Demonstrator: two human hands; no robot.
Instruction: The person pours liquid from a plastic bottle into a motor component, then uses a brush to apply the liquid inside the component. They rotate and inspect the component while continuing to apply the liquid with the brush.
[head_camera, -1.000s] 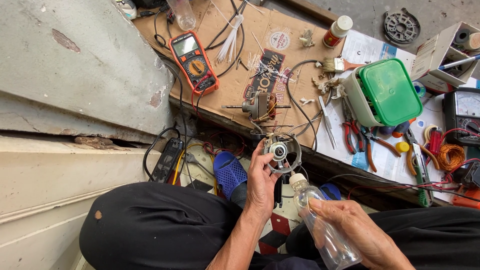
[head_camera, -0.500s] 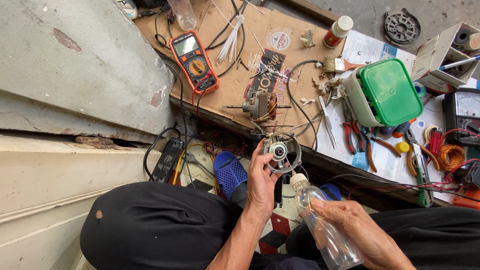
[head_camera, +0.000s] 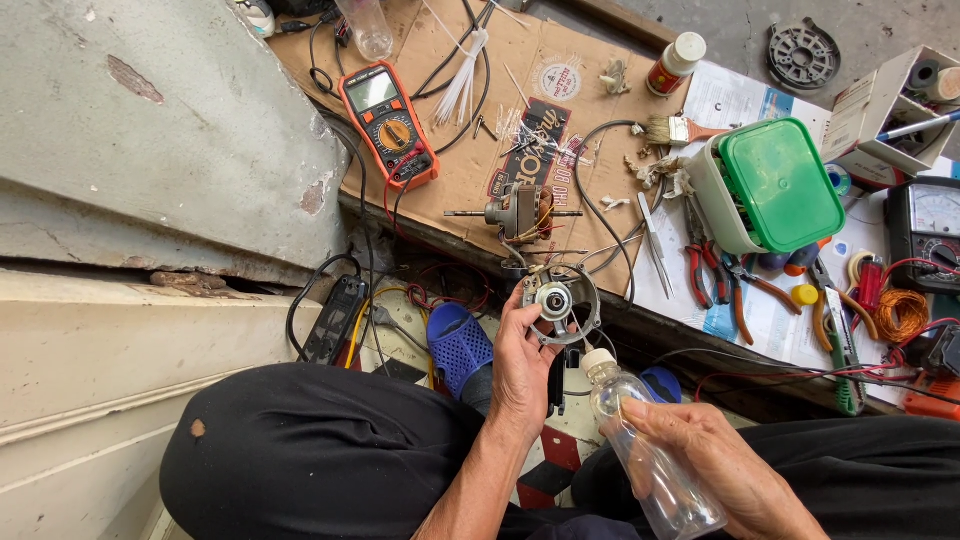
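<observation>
The left hand (head_camera: 522, 375) grips a round metal motor end cap (head_camera: 561, 301), a grey cast ring with spokes and a shiny bearing hub at its centre. Its fingers are curled shut round the left edge of the ring, thumb across the near rim, and the flat face is turned up toward the camera. It is held over the near edge of the worktop (head_camera: 590, 190), above a blue perforated clog (head_camera: 458, 345).

The right hand (head_camera: 715, 460) is wrapped closed around a clear plastic bottle (head_camera: 640, 450), smooth and slightly crumpled, with a white cap. The bottle's long axis runs from near right to far left, and the capped neck points at the end cap, just beside it.

Further off, on brown cardboard, lie a small motor core with a thin shaft (head_camera: 520, 212), its axis running left to right, an orange multimeter (head_camera: 388, 125), a bristle brush (head_camera: 672, 130) and red-handled pliers (head_camera: 700, 262). To the right stands a white tub with a green lid (head_camera: 780, 185).
</observation>
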